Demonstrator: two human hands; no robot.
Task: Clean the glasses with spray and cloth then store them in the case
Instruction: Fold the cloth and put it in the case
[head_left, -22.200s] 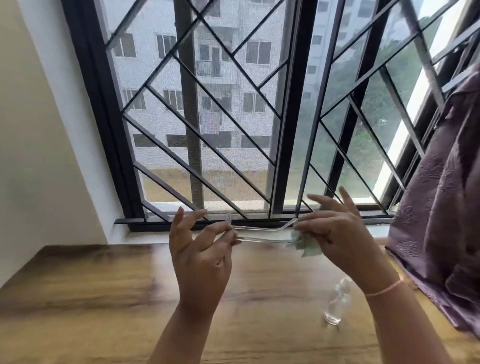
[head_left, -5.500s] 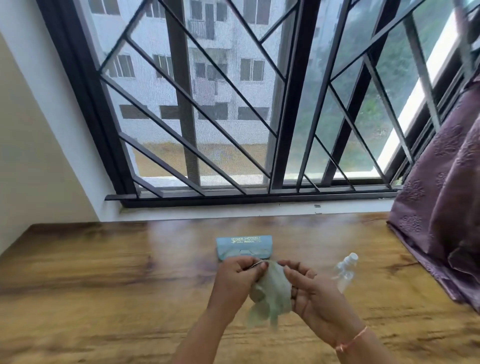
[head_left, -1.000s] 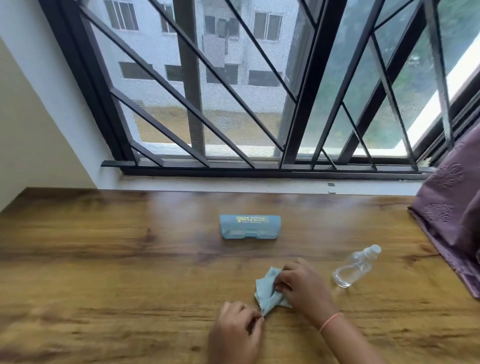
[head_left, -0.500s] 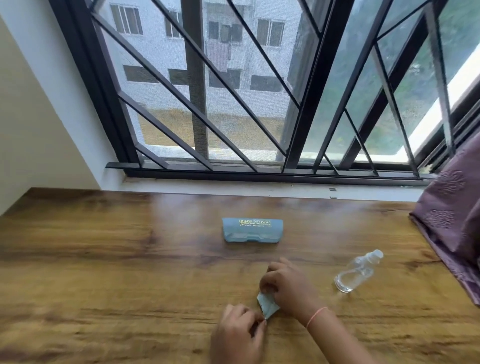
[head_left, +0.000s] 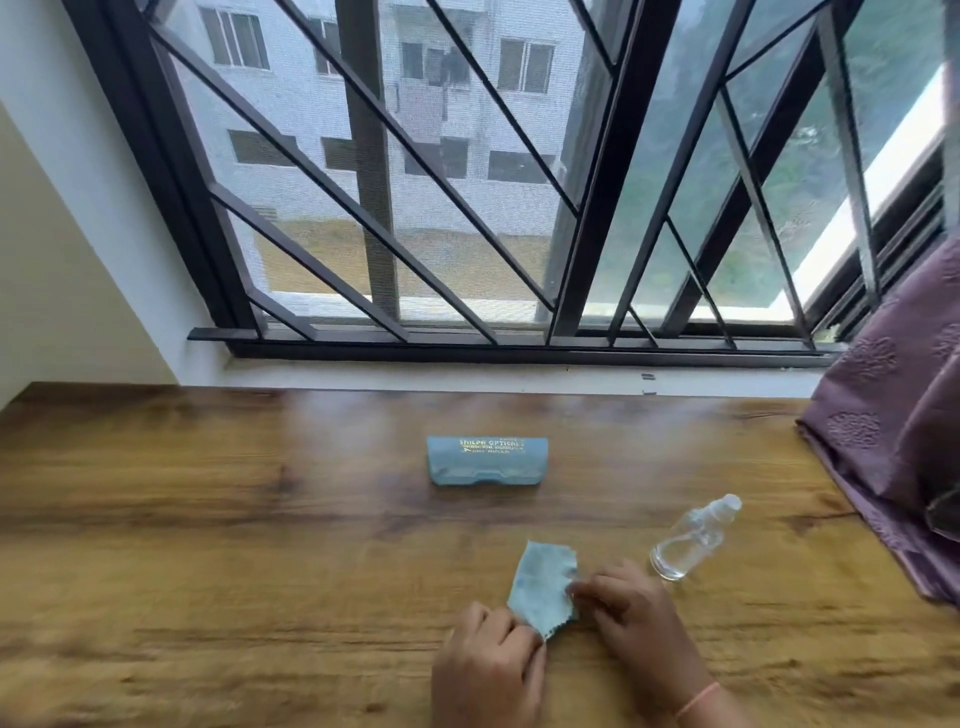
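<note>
On the wooden table (head_left: 208, 545) lies the blue cloth (head_left: 543, 577), its near corner pinched by the left hand (head_left: 488, 670) and its right edge by the right hand (head_left: 634, 613). Behind it sits the closed case (head_left: 487, 461), gold-lettered "SHILPA OPTICALS". The spray bottle (head_left: 691, 540) lies to the right.

Wooden table (head_left: 208, 519) below a window, with three small things on it.

A closed light-blue glasses case (head_left: 488, 461) lies flat near the middle, its long side toward the window and gold lettering on top. Closer to the front edge lies a small blue-green cloth (head_left: 543, 587). Just right of the cloth is a clear spray bottle (head_left: 693, 538), cap pointing away; the wide view makes it hard to tell whether it stands or lies on its side. Purple curtain fabric (head_left: 883, 467) drapes over the table's right end.
</note>
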